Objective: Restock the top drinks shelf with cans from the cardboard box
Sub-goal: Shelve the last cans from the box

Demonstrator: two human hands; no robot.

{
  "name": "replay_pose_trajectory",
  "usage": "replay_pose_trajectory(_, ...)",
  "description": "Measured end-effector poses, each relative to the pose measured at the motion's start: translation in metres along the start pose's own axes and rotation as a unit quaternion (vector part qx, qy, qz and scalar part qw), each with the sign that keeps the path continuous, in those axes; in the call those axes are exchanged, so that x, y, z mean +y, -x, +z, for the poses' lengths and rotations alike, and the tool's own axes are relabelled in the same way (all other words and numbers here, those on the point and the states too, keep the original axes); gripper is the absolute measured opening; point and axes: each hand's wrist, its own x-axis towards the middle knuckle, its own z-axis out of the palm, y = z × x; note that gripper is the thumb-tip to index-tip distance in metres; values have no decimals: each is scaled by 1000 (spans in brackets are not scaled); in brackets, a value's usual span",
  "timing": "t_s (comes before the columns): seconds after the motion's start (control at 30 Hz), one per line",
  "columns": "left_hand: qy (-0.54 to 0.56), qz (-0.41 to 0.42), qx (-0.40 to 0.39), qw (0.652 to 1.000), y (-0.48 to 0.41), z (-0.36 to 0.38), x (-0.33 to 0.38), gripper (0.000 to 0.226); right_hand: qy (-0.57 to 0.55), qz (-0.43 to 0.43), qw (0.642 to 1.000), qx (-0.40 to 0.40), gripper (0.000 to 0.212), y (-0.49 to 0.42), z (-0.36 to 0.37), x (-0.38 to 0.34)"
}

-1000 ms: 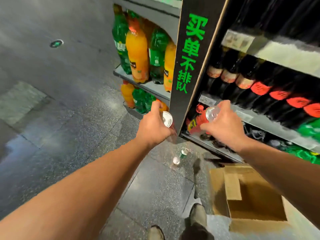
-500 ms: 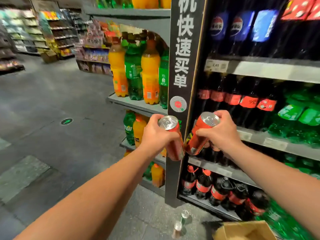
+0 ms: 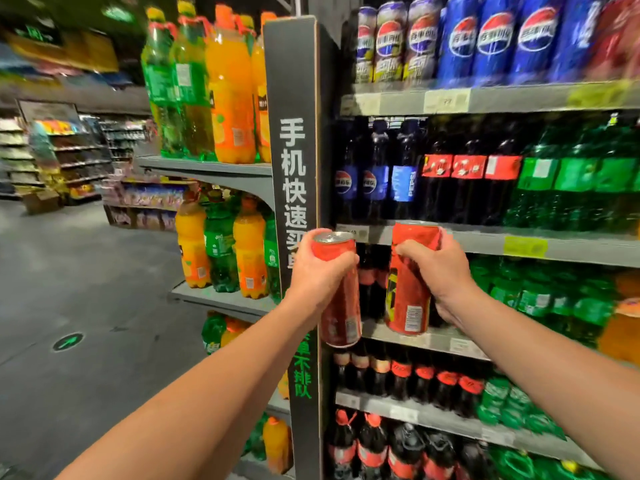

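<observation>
My left hand [image 3: 317,271] grips a tall red can [image 3: 341,317] upright in front of the black end panel [image 3: 294,98]. A second tall red can [image 3: 408,299] is held in my right hand [image 3: 440,268], just right of the first and in front of the bottle shelves. High above both hands, the top drinks shelf [image 3: 485,98] carries a row of blue and silver cola cans [image 3: 491,39]. The cardboard box is out of view.
Below the top shelf run shelves of dark cola bottles [image 3: 377,174] and green soda bottles [image 3: 571,181]. To the left, an end rack holds orange and green bottles [image 3: 221,91]. Grey aisle floor [image 3: 69,289] spreads to the left, with more racks [image 3: 69,157] far back.
Both hands have risen with their cans from floor level to mid-shelf height. My view has tilted up, so the box and floor cans have dropped out of sight and the top shelf appears.
</observation>
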Motion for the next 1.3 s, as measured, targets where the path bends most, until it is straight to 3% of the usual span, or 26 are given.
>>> replay_pose_trajectory(0.1,-7,8,-15,1000,-8,27,18,59,-39,8,999,2,34,-13,-23,-18)
replay_pose_trajectory(0.3,4,35,-26,999,-20,94,48,44,-11,-37,999,12,59,-45,-84,-47)
replay_pose_trajectory(0.43,21,35,-35,999,-27,143,60,60,23,-67,997,26,56,-66,-129,-62)
replay_pose_trajectory(0.57,68,34,-25,997,-35,189,66,37,38,-74,996,23,45,-85,-177,-74)
replay_pose_trajectory(0.83,138,19,-63,988,-39,269,78,38,-10,-64,998,17,8,-104,-244,-95)
replay_pose_trajectory(1.0,160,10,-70,985,-44,291,88,35,-17,-53,998,13,9,-115,-264,-106)
replay_pose_trajectory(1.17,135,35,-113,984,-57,297,100,55,4,-69,997,32,40,-119,-270,-114)
replay_pose_trajectory(1.23,134,27,-121,983,-63,300,105,66,27,-64,996,47,41,-120,-273,-117)
replay_pose_trajectory(1.3,143,26,-123,982,-70,305,107,56,35,-70,995,68,37,-121,-274,-121)
